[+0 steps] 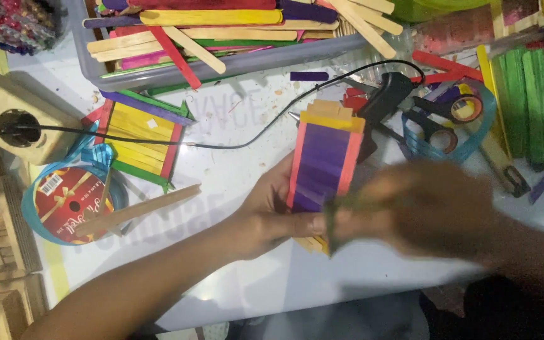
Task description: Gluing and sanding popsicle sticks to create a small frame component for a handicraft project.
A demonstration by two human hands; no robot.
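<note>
Two hands on one stick panel — keep it steady while the green stick goes on.

Your left hand (266,217) is closed around the lower left edge of the panel (324,165) of purple sticks with pink side rails and a yellow top bar, held just above the white table (240,182), near the black glue gun (382,97). Your right hand (423,211) is blurred; it looks pinched on a green stick (330,226) at the panel's bottom edge, though I can't tell how tightly. Brace the left wrist on the table, line the stick square across the purple ends, press flat — not at an angle. Mind the black cord (221,143) trailing from the power strip (7,113).
</note>
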